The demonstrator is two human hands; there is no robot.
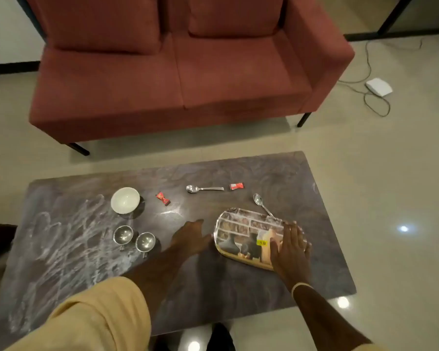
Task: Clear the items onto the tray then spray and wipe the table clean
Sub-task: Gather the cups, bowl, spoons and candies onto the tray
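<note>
An oval picture-printed tray (241, 231) lies on the dark stone table (302, 188), right of centre. My right hand (289, 252) lies flat on the tray's right end, fingers straight. My left hand (190, 236) touches the tray's left rim with fingers stretched out. On the table are a white bowl (125, 200), two small steel cups (123, 234) (145, 241), two spoons (203, 189) (262, 203) and two red candy wrappers (163, 198) (236, 186). White smears (61, 239) cover the table's left half.
A red two-seat sofa (178, 72) stands just beyond the table. A white device (379, 86) with a cable lies on the tiled floor at the far right. A dark object (0, 236) sits at the table's left edge.
</note>
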